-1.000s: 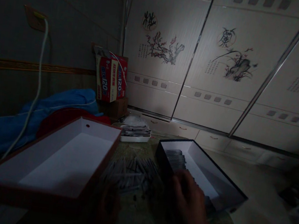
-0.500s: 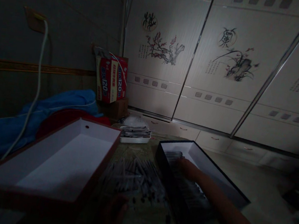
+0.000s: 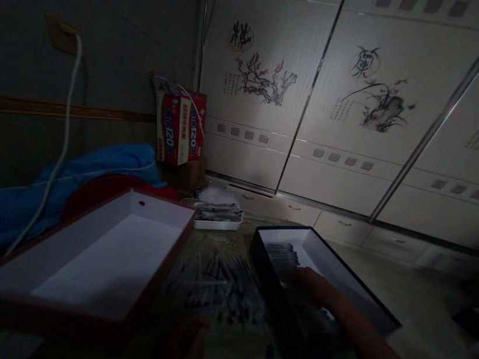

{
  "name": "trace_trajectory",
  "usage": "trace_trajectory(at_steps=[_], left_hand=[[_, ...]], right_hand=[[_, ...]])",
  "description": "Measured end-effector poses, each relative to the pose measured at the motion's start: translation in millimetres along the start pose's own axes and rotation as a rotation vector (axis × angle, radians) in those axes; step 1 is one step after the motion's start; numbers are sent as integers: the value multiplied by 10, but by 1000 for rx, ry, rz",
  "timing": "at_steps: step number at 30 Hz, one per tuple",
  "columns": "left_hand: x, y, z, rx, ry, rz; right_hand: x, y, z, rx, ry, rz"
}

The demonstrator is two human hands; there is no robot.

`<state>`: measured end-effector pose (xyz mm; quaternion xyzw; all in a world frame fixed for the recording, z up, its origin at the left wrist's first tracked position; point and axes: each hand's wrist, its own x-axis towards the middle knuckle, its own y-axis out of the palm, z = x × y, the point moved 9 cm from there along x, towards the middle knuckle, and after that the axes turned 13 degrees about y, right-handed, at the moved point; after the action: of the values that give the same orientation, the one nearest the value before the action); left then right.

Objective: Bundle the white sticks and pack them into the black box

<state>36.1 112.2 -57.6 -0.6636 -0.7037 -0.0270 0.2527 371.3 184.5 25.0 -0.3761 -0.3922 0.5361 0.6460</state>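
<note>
My right hand (image 3: 316, 287) reaches into the dark box (image 3: 262, 259) on the right, over a row of slim pens (image 3: 282, 256) laid along its left side. Its fingers point down among the pens, and their tips are hidden. My left hand (image 3: 185, 340) rests low in the middle, on the near side of a loose pile of clear pens with dark tips (image 3: 221, 286). Its fingers look curled, and deep shadow hides whatever may be in them.
A large red box (image 3: 155, 286) with a white inside stands at left. Behind the pile is a white tray (image 3: 218, 224) holding more pens. Blue cloth (image 3: 104, 164), a white cable (image 3: 69, 104) and a red carton (image 3: 180, 127) are by the wall. Sliding doors (image 3: 252, 110) stand behind.
My right hand has moved a little nearer and to the right inside the dark box, showing more of the far pens. My left hand has barely moved.
</note>
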Motion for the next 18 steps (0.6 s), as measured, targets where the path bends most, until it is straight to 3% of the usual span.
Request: trace_trajectory(at_steps=[3,6,10,14,18], left_hand=[[-2,2,-12,-6,23,-25],[0,34,-64,-11,42,13],[-13,77,-90,-39,30,78],[-33,111,-41,-85,7,100],[-27,134,-100,-83,21,158]], right_hand=[[-79,-225,78,104,-40,69],[-173,-531,208,247,-38,54],[-407,-725,573,518,-3,92],[-705,-452,1012,1013,100,310],[-918,83,1301,1167,138,453]])
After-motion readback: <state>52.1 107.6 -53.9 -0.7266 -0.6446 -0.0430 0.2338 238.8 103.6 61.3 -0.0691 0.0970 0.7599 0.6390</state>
